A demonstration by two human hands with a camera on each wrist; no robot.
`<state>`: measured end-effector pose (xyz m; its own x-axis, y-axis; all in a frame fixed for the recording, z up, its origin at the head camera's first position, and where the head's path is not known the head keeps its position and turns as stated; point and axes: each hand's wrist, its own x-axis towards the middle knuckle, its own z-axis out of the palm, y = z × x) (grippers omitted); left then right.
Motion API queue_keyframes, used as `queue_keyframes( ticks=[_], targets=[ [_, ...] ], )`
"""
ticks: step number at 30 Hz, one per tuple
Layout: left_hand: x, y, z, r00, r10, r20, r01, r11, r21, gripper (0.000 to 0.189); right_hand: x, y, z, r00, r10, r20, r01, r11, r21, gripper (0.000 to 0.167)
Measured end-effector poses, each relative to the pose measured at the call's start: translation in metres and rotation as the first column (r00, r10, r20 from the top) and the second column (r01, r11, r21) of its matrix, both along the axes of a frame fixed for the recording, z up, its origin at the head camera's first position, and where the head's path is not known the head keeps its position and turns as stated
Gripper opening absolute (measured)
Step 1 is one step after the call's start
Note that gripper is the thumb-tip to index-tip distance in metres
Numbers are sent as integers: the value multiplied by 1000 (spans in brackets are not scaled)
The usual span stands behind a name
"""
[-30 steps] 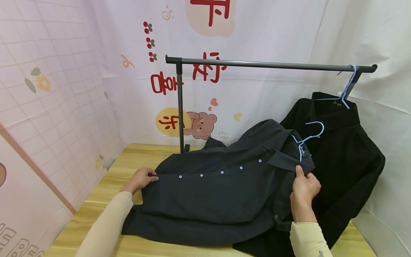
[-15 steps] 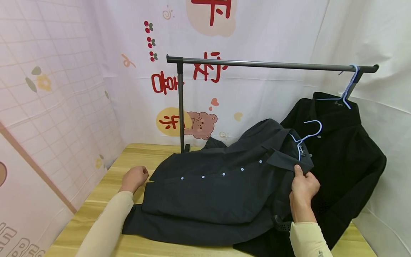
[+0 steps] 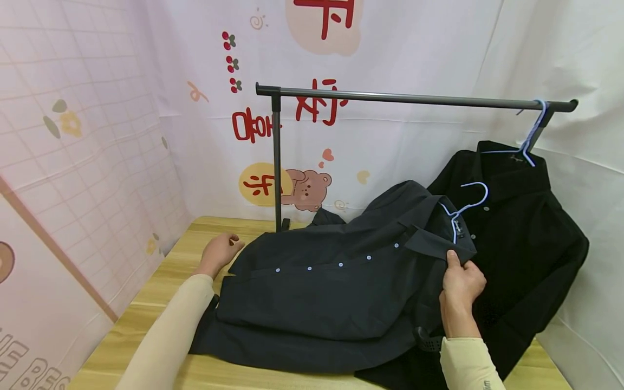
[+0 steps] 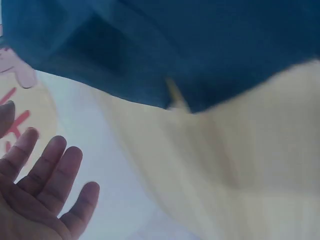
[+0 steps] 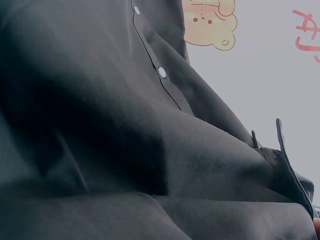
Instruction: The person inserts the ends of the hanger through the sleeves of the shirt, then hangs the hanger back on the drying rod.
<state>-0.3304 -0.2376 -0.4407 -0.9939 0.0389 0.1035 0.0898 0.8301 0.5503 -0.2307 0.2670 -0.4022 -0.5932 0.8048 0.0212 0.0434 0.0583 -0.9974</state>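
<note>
A dark grey button-front shirt (image 3: pixel 312 303) lies across the table with its collar to the right and its hem to the left. Inside its collar sits a light blue hanger (image 3: pixel 455 221), the hook sticking up and out. My right hand (image 3: pixel 462 284) pinches the collar's edge below the hanger. Off the hem at the left, my left hand (image 3: pixel 221 252) is held away from the cloth. The left wrist view shows the fingers (image 4: pixel 60 165) spread and holding nothing, with the shirt hem (image 4: pixel 170 95) above. Cloth hides nearly all of the right hand in the right wrist view.
A dark metal clothes rack (image 3: pixel 400 98) stands behind the shirt. A black shirt (image 3: pixel 526 233) hangs at its right end on another blue hanger (image 3: pixel 530 135). Wooden table (image 3: pixel 229 230) shows around the shirt, with a printed curtain (image 3: pixel 205 162) behind.
My left hand has let go of the shirt's front hem, drawn left, then shifted up and slightly right. The hem edges have parted. My right hand stays at the collar.
</note>
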Motion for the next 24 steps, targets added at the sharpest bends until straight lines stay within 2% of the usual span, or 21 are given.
queue_keyframes(
  ticks=[4,9,12,15,19,24],
  targets=[
    [-12,16,18,999,-31,-14,32,998,55,50,0,0,1,1000,-2,6,2,1000,11,36],
    [-25,43,48,998,-60,-19,62,989,138,57,-1,-2,1,1000,-1,7,1,1000,21,35],
    [-33,62,67,995,-87,-44,94,979,182,60,-2,-1,2,1000,0,10,0,1000,29,35],
    [-39,79,83,989,-109,-97,127,971,203,58,-3,0,3,1000,4,17,-5,999,48,36],
    [-45,93,94,980,-89,-178,124,972,201,46,-4,-2,5,999,28,15,-29,998,59,39],
    [-48,99,97,974,-25,-225,69,980,187,36,-7,-6,8,999,41,7,-42,994,102,39]
  ],
)
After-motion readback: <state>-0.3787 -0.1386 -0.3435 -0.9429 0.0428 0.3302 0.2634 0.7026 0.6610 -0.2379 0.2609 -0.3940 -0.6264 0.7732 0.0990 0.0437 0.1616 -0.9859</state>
